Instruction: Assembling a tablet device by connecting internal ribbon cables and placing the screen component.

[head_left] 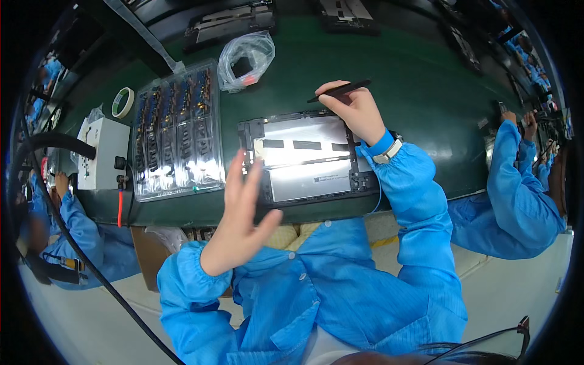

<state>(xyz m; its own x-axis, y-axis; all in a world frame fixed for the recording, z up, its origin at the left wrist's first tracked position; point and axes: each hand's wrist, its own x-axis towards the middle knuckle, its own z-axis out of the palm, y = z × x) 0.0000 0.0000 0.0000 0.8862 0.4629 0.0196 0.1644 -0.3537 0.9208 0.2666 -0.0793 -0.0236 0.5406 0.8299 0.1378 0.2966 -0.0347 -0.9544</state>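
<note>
On the green worktable (420, 109), the uncovered tablet-like device (310, 176) is lying flat in front of the person, showing silvery panels inside a black frame, with dark strips across the middle. The right hand (359, 115) is holding a slim black pen-shaped tool (345, 89) near the upper right corner of this device. Its thumb and fingers are clamping on the tool, and the thin end is pointing to the left. The left hand (246, 204) is appearing blurred at the left edge of the device, with its fingers and thumb standing apart from each other; I cannot tell whether it is touching the frame. At the right wrist, the person is wearing a watch (388, 151) beside a blue wristband (381, 143).

To the left, a clear plastic tray (218, 121) is holding rows of small electronic parts. A crumpled clear plastic bag (264, 52) is lying just beside its upper right corner, and a roll of tape (115, 103) is standing near its left side. Farther left, a white box (108, 161) is sitting with a black hose (64, 142) attached.
</note>
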